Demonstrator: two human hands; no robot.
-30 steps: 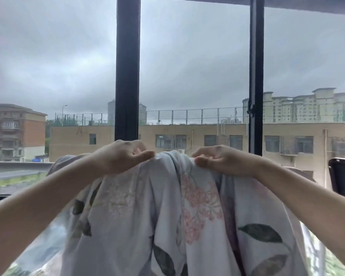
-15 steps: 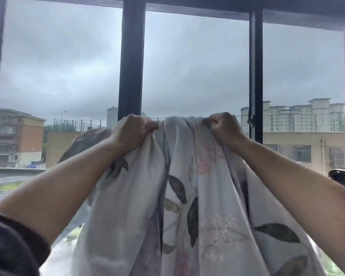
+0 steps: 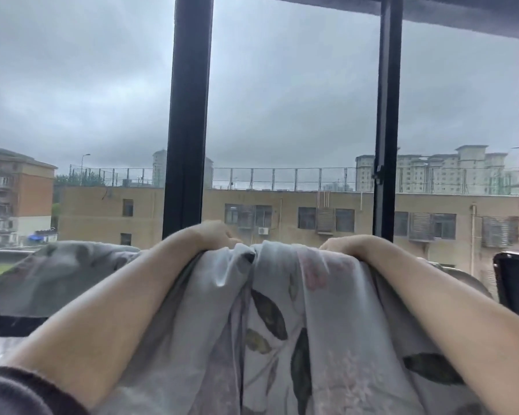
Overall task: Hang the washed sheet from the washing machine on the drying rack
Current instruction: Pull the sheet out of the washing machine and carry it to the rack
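Though blurred, window frame (image 3: 189, 115) and perhaps a chair (image 3: 516, 283) behind sheet (image 3: 282, 324).

left hand (image 3: 214, 237) and right hand (image 3: 347, 244) reach forward, fists gripping the sheet (image 3: 282, 324).

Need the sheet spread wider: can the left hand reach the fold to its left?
Probably yes: the left hand grips the sheet near that fold, with nothing between, though it must let go first.
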